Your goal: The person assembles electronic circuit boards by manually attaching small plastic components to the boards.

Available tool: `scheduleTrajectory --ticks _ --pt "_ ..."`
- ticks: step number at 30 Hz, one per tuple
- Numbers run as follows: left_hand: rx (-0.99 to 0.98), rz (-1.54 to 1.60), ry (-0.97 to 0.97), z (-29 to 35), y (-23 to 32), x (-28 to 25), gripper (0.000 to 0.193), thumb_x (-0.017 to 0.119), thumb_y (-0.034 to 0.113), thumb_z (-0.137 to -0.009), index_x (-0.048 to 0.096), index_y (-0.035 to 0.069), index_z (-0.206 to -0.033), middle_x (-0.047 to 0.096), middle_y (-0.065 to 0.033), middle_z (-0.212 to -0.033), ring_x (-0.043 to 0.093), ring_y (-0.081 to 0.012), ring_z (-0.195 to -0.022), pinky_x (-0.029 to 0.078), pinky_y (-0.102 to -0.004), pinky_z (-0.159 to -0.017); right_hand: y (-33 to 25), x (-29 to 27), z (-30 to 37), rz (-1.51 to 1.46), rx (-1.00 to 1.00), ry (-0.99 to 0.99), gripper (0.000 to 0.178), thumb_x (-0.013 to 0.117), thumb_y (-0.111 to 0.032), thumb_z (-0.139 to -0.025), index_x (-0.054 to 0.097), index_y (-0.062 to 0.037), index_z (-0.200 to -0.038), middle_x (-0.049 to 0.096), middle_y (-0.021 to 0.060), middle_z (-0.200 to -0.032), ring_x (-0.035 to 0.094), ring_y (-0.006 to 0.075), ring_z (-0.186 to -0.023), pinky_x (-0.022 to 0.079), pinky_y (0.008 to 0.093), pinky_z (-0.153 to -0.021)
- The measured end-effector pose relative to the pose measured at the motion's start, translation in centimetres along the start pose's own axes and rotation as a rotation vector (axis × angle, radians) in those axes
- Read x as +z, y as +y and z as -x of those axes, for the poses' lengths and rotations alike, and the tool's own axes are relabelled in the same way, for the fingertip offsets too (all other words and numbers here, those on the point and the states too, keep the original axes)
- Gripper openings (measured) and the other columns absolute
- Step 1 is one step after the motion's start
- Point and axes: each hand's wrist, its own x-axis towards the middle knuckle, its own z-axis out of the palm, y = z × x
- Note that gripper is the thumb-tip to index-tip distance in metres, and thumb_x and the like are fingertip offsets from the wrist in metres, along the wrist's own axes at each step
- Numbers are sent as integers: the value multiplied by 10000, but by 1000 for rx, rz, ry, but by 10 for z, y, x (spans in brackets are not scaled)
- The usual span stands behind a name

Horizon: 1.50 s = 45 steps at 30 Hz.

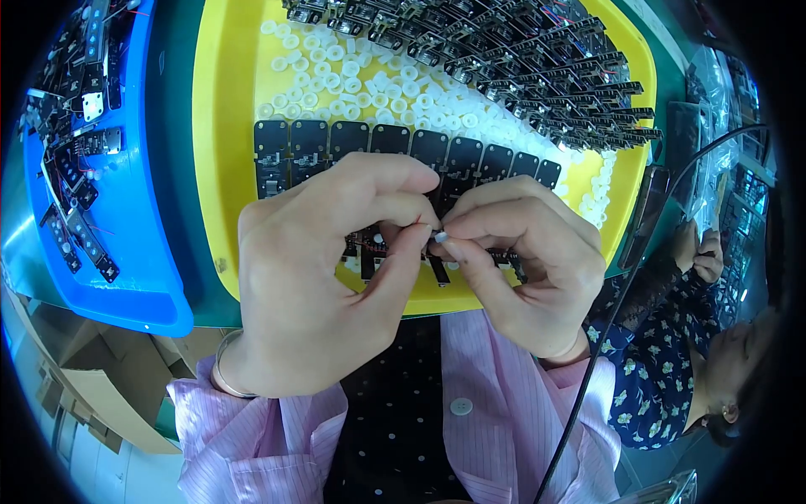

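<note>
My left hand [327,269] is closed in a pinch, thumb against forefinger, on something too small and hidden to make out. Its fingertips almost meet those of my right hand [529,260]. Between the right thumb and forefinger sits a small white piece [441,237]. Both hands are held over a row of black circuit boards [353,139] standing side by side in a yellow tray [220,168]. The lower parts of the boards are largely covered by my hands.
Many small white plastic rings [336,80] lie loose behind the boards. Rows of black circuit assemblies [504,59] fill the tray's far right. At left, a blue tray [126,286] holds more assemblies. A black cable [625,290] arcs past my right arm; a co-worker's hands [703,254] are beyond it.
</note>
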Motion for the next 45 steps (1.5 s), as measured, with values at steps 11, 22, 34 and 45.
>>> scheduleTrajectory --ticks 11,22,34,45 --pt "360 -428 55 8 -1 11 412 698 -138 -677 653 -35 -1074 723 -116 -827 663 -263 -727 519 -319 -737 -4 -8 -1 282 -122 -73 175 683 122 -712 654 43 -865 638 140 -798 639 241 -654 507 302 -562" --pt "470 -520 119 -6 3 8 249 697 -95 -591 685 -10 -825 627 -122 -893 583 -293 -823 477 -349 -696 3 -64 25 945 278 144 290 644 96 -774 645 -1 -1047 633 135 -1010 655 333 -869 520 374 -710" --pt "416 -717 -286 -17 12 1 137 653 -26 -609 584 -38 -726 513 -112 -843 515 -281 -775 437 -369 -619 30 -70 24 791 106 20 173 648 126 -762 590 17 -883 602 89 -881 580 174 -668 437 262 -554" --pt "367 -409 -66 -10 -9 -9 207 689 -87 -637 578 0 -789 594 -114 -841 585 -277 -732 464 -367 -625 0 -50 20 25 89 364 204 693 153 -746 693 47 -920 696 130 -852 680 153 -761 535 249 -712"
